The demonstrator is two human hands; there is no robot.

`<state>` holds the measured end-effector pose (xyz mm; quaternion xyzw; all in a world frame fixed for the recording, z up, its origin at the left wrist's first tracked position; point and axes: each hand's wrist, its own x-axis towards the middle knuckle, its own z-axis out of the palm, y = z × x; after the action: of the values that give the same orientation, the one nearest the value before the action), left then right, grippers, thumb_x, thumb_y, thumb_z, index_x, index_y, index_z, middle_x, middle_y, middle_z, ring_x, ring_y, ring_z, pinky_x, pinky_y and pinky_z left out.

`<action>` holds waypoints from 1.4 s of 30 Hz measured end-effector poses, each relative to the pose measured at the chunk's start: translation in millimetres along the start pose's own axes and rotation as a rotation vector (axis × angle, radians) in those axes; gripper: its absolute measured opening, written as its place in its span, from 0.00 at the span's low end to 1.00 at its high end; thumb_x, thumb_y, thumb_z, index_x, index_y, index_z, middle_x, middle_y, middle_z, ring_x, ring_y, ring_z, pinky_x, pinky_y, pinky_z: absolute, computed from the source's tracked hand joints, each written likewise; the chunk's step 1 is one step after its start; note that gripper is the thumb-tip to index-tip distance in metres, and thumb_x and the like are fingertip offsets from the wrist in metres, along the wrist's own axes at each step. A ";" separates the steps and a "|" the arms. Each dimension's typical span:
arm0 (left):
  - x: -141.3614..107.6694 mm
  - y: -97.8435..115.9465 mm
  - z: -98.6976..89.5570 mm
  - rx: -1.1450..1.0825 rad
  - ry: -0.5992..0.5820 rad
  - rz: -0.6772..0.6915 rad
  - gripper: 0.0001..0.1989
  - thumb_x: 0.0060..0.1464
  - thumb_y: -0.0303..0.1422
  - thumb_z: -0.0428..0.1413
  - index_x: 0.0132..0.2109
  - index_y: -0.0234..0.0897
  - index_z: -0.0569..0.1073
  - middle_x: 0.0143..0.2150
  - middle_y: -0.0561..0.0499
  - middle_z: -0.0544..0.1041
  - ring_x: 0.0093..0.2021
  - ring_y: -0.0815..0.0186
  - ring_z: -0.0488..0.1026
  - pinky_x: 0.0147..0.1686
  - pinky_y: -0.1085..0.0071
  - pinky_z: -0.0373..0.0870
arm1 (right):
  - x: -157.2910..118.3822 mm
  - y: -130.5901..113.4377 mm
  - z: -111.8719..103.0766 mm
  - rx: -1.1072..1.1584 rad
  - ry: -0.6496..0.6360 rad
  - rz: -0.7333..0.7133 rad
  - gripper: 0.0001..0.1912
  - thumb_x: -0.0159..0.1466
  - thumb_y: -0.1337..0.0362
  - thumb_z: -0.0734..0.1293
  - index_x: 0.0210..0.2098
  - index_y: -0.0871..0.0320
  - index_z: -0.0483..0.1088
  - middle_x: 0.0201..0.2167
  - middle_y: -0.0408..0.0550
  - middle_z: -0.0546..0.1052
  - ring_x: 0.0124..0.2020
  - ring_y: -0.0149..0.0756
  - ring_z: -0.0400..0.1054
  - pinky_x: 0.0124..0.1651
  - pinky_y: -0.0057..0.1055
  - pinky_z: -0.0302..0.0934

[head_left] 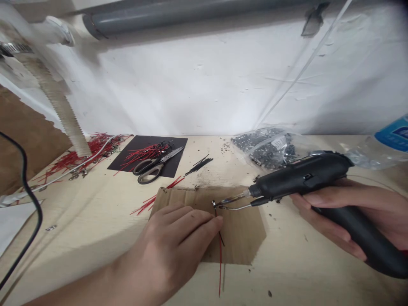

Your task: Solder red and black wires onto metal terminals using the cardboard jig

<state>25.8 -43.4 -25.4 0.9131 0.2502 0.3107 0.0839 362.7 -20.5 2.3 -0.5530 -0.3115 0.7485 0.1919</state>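
Bent over a piece of brown cardboard (247,238), my left hand (177,238) pinches a pair of thin wires, one red wire (220,272) and a shorter black wire (222,240), between thumb and fingers. A tiny dark-and-silver part (213,204) sits at their upper end, just past the fingertips. My right hand (338,208) is wrapped round the grip of a black soldering gun (296,176). Its tip and the thin metal feed tube meet at or very near the tiny part; exact contact is too small to tell.
Behind the cardboard lie a black sheet (174,168) with scissors (151,170) and red-wired parts, plus loose black wires (199,165). A bag of small parts (270,146) and a plastic bottle (382,144) stand back right. Red wires (95,146) surround a ribbed hose (60,102); a black cable (32,204) hangs left.
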 end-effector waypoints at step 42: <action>1.4 -1.0 -2.5 0.014 -0.029 -0.004 0.12 0.68 0.20 0.55 0.55 0.27 0.78 0.46 0.43 0.83 0.40 0.61 0.79 0.39 0.65 0.78 | -2.9 -2.3 2.9 -0.026 -0.021 -0.002 0.23 0.46 0.45 0.82 0.16 0.55 0.75 0.11 0.42 0.69 0.10 0.28 0.62 0.11 0.21 0.62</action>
<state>24.8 -41.9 -23.1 0.9176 0.2530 0.2955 0.0816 360.7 -21.4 6.5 -0.5471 -0.3238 0.7501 0.1824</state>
